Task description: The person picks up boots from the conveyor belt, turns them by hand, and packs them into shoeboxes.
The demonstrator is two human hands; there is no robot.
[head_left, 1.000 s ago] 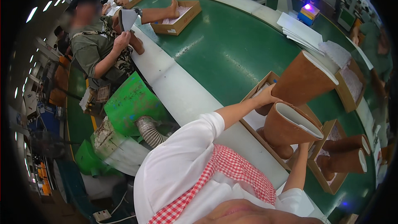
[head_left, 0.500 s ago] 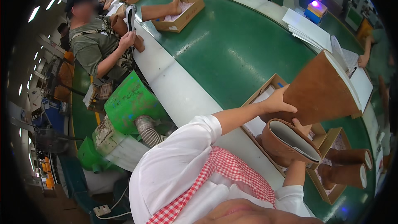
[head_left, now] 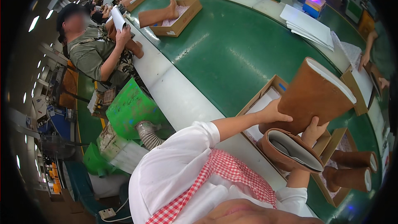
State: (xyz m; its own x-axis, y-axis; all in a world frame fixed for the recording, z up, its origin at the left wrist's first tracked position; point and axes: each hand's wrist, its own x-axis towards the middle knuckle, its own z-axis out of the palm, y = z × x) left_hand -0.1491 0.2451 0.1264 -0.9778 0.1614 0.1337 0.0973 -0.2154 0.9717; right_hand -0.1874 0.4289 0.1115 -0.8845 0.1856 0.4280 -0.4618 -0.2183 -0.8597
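Left hand (head_left: 277,114), right hand (head_left: 314,132): both are gripping one brown boot (head_left: 317,95); second boot (head_left: 278,154) is sitting just beside them, cardboard box (head_left: 253,99) lying beneath.

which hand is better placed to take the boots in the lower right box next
Probably the right hand: it is nearer those boots, with the left hand farther to the left. Both hands are on the tilted boot, so the right would first have to let go.

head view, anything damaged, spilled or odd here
No damage or spill stands out on the brown boot held by the left hand and right hand. The green hood looks blotchy, with dark patches; wear or dirt, I can't tell.
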